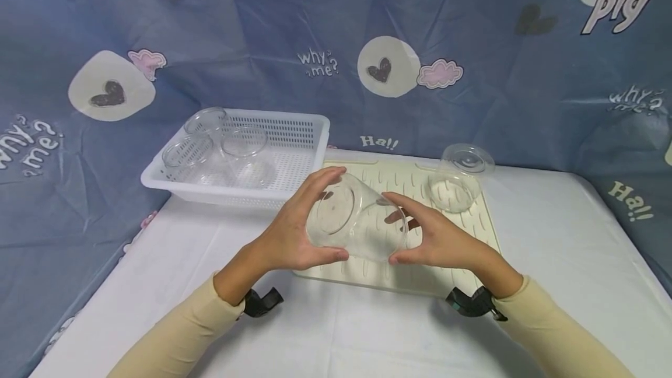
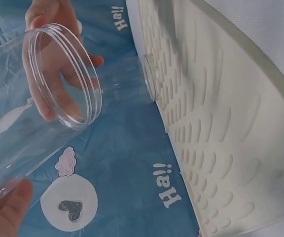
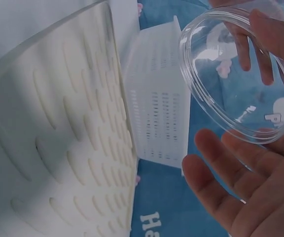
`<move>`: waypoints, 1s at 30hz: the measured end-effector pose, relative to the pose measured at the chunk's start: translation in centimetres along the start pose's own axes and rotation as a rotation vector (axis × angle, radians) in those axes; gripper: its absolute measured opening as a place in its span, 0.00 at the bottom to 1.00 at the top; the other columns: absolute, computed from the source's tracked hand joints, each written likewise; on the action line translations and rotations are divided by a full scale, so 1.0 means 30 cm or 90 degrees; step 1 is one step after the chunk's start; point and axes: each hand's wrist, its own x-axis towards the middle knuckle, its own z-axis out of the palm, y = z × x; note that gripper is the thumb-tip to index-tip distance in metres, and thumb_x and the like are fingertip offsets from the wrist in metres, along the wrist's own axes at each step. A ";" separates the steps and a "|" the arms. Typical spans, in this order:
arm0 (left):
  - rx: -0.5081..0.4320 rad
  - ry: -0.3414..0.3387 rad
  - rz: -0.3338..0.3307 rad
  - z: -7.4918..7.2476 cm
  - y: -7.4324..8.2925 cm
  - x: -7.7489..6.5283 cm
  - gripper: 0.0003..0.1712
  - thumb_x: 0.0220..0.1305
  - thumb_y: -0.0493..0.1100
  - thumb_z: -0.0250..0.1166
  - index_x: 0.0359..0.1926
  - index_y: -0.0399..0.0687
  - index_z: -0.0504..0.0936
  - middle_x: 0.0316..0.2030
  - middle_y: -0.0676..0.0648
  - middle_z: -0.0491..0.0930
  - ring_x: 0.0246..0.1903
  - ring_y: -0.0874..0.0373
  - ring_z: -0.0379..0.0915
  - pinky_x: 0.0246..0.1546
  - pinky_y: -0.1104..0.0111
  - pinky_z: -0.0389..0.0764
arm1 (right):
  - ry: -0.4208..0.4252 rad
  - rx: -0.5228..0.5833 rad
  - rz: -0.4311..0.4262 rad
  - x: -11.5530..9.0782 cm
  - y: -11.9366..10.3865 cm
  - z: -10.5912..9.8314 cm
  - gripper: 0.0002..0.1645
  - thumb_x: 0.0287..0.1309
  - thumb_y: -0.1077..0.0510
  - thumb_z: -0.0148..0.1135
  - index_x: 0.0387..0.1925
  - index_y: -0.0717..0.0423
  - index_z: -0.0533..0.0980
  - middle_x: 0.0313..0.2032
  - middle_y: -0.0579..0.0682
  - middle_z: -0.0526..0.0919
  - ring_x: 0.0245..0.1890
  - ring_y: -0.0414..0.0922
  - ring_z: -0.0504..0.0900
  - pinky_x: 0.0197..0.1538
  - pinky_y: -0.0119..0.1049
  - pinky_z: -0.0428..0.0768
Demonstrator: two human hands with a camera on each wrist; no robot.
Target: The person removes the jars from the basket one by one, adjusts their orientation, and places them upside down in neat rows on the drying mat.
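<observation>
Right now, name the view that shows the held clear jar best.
The head view: it shows the clear jar end to end. The left wrist view shows its threaded rim up close but crops the body; the right wrist view shows that rim too, body cropped at the right edge.

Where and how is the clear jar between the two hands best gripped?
Probably around the clear jar, on the smooth wall near its base, coming from the left, thumb and fingers on opposite sides, like the left hand. The jar is tipped sideways, base leftward; the round wall suits a wrapping grip and leaves the ridged rim free.
</observation>
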 end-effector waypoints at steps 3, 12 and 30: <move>0.009 -0.011 0.003 0.003 -0.002 0.000 0.63 0.41 0.52 0.81 0.74 0.42 0.56 0.73 0.43 0.59 0.69 0.49 0.62 0.61 0.56 0.76 | -0.003 -0.003 0.010 -0.005 0.004 -0.001 0.61 0.42 0.49 0.81 0.75 0.48 0.57 0.62 0.48 0.77 0.54 0.46 0.81 0.52 0.39 0.80; 0.031 -0.004 0.017 0.008 0.001 0.011 0.62 0.42 0.54 0.81 0.73 0.38 0.58 0.72 0.42 0.60 0.70 0.49 0.61 0.60 0.58 0.76 | -0.004 -0.015 0.007 -0.002 0.000 -0.020 0.61 0.41 0.49 0.81 0.75 0.49 0.58 0.61 0.48 0.78 0.53 0.44 0.81 0.51 0.38 0.80; 0.038 -0.028 0.012 0.000 -0.012 0.032 0.59 0.43 0.53 0.81 0.73 0.43 0.60 0.73 0.42 0.58 0.69 0.51 0.62 0.61 0.59 0.76 | -0.018 -0.020 0.021 0.014 0.023 -0.016 0.61 0.44 0.46 0.80 0.75 0.50 0.56 0.59 0.49 0.80 0.53 0.46 0.81 0.51 0.42 0.81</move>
